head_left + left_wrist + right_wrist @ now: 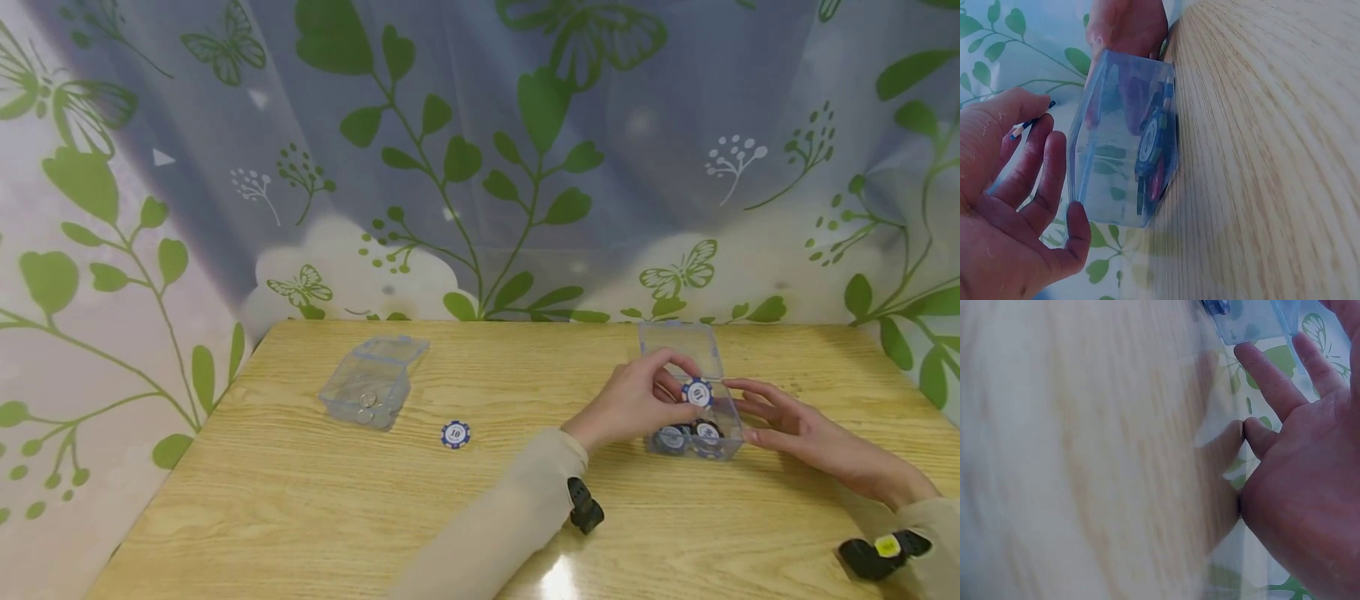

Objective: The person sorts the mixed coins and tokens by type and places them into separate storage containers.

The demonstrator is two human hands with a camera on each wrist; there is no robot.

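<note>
My left hand (630, 402) pinches a blue and white poker chip (697, 392) marked 10 between thumb and fingers. The chip is above a clear plastic box (726, 447), whose lid stands raised at the back. Inside lie several poker chips (707, 432), dark ones among them. In the left wrist view the pinched chip (1033, 120) shows edge-on, beside the box wall. My right hand (813, 429) is at the box's right side, its fingers extended and its fingertips right at the wall. The right wrist view catches only a corner of the box (1250, 322).
Another clear plastic box (345, 408) with its lid up stands on the left of the wooden table (300, 517), holding several round pieces. A blue and white chip (455, 434) marked 10 lies flat right of it. A patterned curtain (480, 167) hangs behind the table.
</note>
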